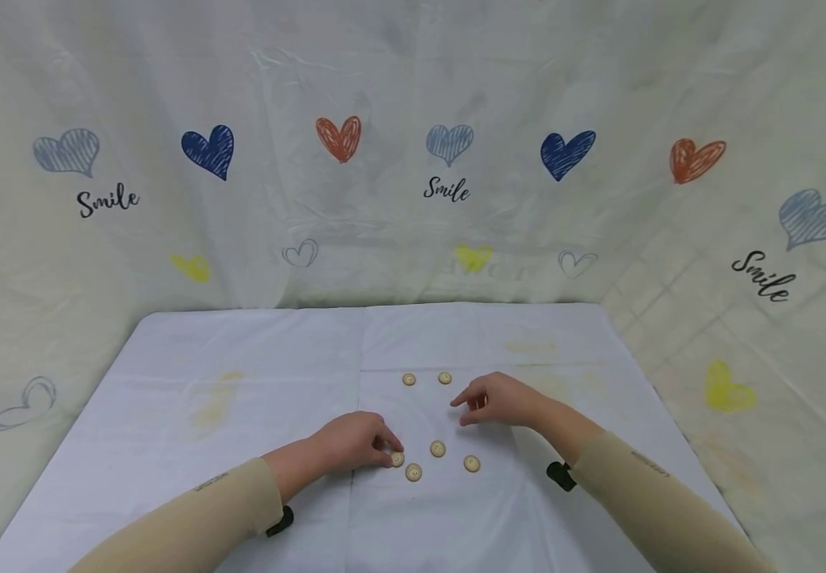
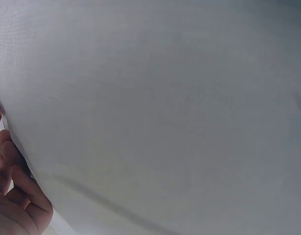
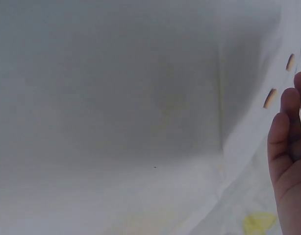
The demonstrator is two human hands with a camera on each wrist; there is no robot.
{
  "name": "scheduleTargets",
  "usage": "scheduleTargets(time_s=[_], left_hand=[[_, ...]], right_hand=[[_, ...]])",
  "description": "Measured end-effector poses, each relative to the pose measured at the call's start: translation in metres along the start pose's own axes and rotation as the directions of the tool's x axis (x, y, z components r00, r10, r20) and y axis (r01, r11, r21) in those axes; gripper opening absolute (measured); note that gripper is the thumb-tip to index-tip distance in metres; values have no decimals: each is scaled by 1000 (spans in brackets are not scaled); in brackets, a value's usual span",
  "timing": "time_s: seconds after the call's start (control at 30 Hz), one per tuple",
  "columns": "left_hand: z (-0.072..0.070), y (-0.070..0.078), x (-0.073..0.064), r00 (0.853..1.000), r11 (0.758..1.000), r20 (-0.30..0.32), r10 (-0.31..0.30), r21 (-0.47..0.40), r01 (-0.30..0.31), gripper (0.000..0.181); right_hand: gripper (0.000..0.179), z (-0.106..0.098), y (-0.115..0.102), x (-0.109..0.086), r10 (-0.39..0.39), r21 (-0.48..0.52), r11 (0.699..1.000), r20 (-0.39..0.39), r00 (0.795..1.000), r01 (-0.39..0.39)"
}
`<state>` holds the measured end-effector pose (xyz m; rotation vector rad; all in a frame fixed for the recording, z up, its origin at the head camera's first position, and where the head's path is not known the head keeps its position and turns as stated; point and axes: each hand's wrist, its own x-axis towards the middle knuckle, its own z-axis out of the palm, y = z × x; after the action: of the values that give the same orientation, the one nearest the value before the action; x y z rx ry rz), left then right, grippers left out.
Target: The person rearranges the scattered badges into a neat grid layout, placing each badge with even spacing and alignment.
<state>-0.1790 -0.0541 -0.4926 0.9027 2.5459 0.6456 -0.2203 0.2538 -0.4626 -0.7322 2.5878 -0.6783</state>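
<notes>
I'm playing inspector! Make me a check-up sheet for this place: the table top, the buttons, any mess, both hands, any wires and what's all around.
Surface: white cloth, with creases and yellowish patches.
Buttons: six in all; two farther away, four nearer the person.
Clutter: nothing seen.
Left hand: thumb and a finger seem to pinch the leftmost near button.
Right hand: fingers loosely bent beside the far pair, no button seen in it.
Cables: nothing seen.
Surroundings: pale curtain with red, blue and yellow hearts, outlined hearts, and the word "Smile".
</notes>
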Motion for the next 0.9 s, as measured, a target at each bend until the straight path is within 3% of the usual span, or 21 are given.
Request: scheduleTargets(time_s=[0.3, 0.6, 0.9], left_hand=[[1, 0, 2, 1000, 1000, -7, -3, 13, 3, 18], [-1, 1, 0, 1000, 1000, 1, 0, 11, 0, 19], [-2, 3, -2, 1000, 1000, -2, 5, 10, -5, 19]], right_hand=[[29, 8, 5, -27, -66, 38, 997, -3, 998, 66], [26, 18, 6, -36, -37, 60, 998, 29, 999, 35], [26, 28, 2, -41, -94, -15, 995, 75, 993, 96]])
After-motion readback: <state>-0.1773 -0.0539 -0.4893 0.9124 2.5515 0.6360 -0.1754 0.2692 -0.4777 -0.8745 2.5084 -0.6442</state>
